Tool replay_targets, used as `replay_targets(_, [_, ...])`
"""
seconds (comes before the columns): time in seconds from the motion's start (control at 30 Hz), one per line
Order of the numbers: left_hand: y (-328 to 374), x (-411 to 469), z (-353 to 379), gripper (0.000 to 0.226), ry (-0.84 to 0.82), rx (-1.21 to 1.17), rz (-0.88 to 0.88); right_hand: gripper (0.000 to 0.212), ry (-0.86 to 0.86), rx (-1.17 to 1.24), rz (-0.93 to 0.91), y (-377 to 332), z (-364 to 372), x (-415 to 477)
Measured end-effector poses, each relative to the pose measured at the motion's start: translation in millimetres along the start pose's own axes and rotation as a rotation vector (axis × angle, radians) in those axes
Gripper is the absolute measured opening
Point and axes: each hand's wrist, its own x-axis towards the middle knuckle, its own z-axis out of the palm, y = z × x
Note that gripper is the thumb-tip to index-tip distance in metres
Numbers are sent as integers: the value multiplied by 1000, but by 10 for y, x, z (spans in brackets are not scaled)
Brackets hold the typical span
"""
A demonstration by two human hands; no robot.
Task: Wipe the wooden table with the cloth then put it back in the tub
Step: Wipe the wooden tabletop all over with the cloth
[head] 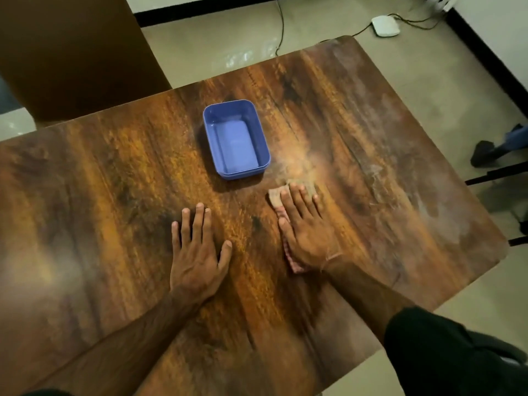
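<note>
view: head camera, looking down over the tabletop (114, 195)
tabletop: dark glossy wood grain; pale dusty smears (405, 190) across the right half, and a patch of glare just beyond the right fingertips
tub: blue plastic tub (210, 144), rectangular with rounded corners, upright and open-topped; sits on the tabletop past the middle, beyond the gap between the two hands
cloth: pinkish cloth (275, 195), checked pattern showing at its near edge; lies flat on the tabletop outside the tub, near the tub's front right corner but apart from it
right hand: right hand (305, 232) is palm down on top of the cloth, fingers (297, 195) straight and slightly spread, pressing it to the wood; cloth shows past the fingertips, along the thumb side and at the wrist
left hand: left hand (197, 252) lies flat on bare wood, palm down, fingers straight and close together, thumb out to the side; holds nothing; well left of the cloth, nearer than the tub
arms: both forearms bare; dark sleeve (443, 352) at bottom right
blur: right hand and cloth slightly smeared, weave not readable
floor: pale floor (385, 67) beyond and right of the tabletop; flat white device (385, 25) with a cable (281, 24) near the far wall
top left: brown panel (71, 52) behind the tabletop's far left edge
right edge: dark shoe (483, 152) on the floor beside the tabletop
</note>
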Motion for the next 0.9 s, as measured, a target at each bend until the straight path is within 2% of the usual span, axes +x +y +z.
replay_targets(0.07, [179, 74, 46, 79, 9, 8, 7, 63, -24, 9, -54, 334, -33, -46])
replay_targets(0.3, [631, 422, 158, 83, 54, 52, -31, 64, 5, 67, 255, 1480, -349, 610])
replay_targets(0.4, [685, 481, 159, 85, 48, 72, -72, 64, 13, 66, 275, 1515, -380, 682])
replay_targets(0.63, [703, 486, 130, 85, 47, 57, -80, 64, -2, 21, 129, 1842, -252, -200])
replay_targets(0.8, [715, 525, 113, 86, 31, 51, -91, 67, -1, 84, 234, 2176, -368, 368])
replay_targets(0.9, [700, 506, 118, 85, 30, 49, -86, 70, 18, 88, 278, 2138, -387, 460])
